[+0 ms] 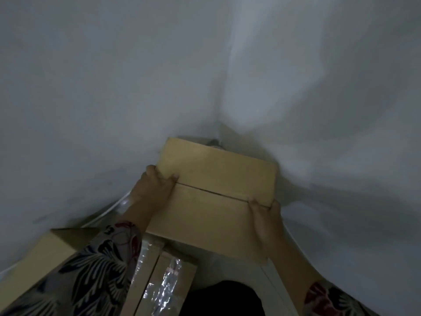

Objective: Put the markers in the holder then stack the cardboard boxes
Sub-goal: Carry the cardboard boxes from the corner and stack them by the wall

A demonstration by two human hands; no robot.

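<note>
A closed brown cardboard box with a seam across its top flaps sits in the middle of the view, near a white wall corner. My left hand grips its left edge, thumb on top at the seam. My right hand grips its right edge at the seam. Below it lies a second cardboard box sealed with shiny clear tape. A third cardboard box lies at the lower left, partly hidden by my patterned sleeve. No markers or holder are visible.
White walls meet in a corner straight ahead, close behind the held box. A white curved surface edge runs along the lower right. A dark shape fills the bottom centre.
</note>
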